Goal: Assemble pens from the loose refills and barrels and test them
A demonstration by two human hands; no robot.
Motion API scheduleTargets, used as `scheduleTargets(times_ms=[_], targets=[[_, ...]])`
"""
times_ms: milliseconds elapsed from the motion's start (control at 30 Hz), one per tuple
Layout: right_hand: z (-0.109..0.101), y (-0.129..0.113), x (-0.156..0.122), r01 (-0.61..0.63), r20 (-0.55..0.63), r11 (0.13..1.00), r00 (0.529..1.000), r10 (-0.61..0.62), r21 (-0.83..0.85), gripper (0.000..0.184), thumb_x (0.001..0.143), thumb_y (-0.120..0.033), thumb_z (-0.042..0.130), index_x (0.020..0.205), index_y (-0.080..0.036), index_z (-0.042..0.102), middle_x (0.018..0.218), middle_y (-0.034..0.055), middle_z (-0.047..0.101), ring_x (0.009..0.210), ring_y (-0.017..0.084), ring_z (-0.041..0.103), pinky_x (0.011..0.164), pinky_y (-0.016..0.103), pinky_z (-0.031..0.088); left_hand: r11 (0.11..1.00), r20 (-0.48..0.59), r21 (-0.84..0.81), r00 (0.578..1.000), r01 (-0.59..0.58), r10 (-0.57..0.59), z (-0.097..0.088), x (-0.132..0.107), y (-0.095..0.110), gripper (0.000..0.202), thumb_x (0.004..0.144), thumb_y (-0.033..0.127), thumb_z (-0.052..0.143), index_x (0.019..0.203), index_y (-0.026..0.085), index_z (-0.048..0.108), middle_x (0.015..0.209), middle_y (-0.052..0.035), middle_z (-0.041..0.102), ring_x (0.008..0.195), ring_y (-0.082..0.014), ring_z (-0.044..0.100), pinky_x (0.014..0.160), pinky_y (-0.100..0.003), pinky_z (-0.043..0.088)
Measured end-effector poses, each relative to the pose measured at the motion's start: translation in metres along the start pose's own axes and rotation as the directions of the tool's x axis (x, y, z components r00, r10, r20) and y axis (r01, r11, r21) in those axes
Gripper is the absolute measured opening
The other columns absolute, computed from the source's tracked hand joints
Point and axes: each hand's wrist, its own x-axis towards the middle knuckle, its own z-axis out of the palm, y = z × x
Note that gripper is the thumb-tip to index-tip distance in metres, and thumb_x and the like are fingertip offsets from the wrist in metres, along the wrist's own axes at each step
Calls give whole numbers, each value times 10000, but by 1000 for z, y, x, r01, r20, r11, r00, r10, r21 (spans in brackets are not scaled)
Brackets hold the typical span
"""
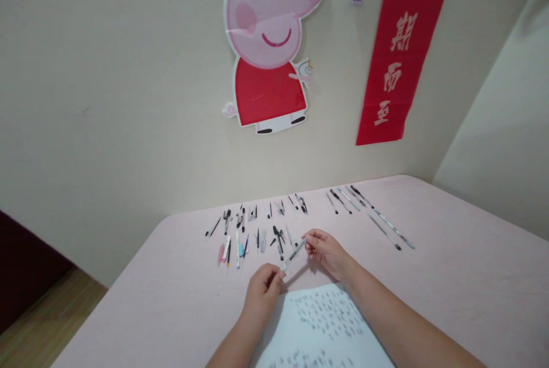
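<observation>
A clear pen (295, 253) with a dark core is held slanted just above the pink table (463, 276), one end in each hand. My left hand (262, 292) pinches its lower end with closed fingers. My right hand (326, 250) pinches the upper end between thumb and fingertips. Beyond the hands, several pens and pen parts (257, 230) lie in rows on the table. A sheet of paper (326, 331) with handwriting lies under my forearms.
More assembled pens (369, 213) lie in a row at the far right of the table. The table stands against a cream wall with a cartoon pig cutout (270, 47) and a red banner (398, 47). Wooden floor (47, 328) shows at the left.
</observation>
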Motion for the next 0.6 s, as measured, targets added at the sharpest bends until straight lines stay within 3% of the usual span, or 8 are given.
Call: scheduleTargets(times_ms=[167, 367, 600], targets=[[2, 0, 0, 10, -6, 1000, 1000, -10, 7, 336, 575, -399, 810, 614, -165, 571, 536, -41, 520, 488, 72, 448, 482, 205, 350, 1000, -1, -20, 1000, 20, -20, 1, 1, 3, 276, 727, 445, 558, 632, 186, 573, 556, 21, 510, 534, -141, 482, 539, -246, 363], [4, -3, -5, -24, 80, 999, 997, 21, 32, 388, 593, -400, 802, 881, -165, 692, 608, -13, 575, 552, 94, 505, 514, 218, 389, 999, -23, -52, 1000, 15, -16, 2, 1, 0, 252, 721, 414, 580, 637, 176, 576, 558, 19, 517, 524, -135, 479, 522, -241, 364], [3, 0, -3, 0, 24, 1000, 1000, 0, -18, 326, 569, -410, 812, 720, -152, 681, 550, -25, 537, 518, 87, 468, 499, 217, 354, 996, -45, -85, 999, 9, -13, 2, 0, 1, 211, 698, 366, 610, 623, 172, 574, 555, 30, 492, 513, -122, 458, 507, -234, 361]])
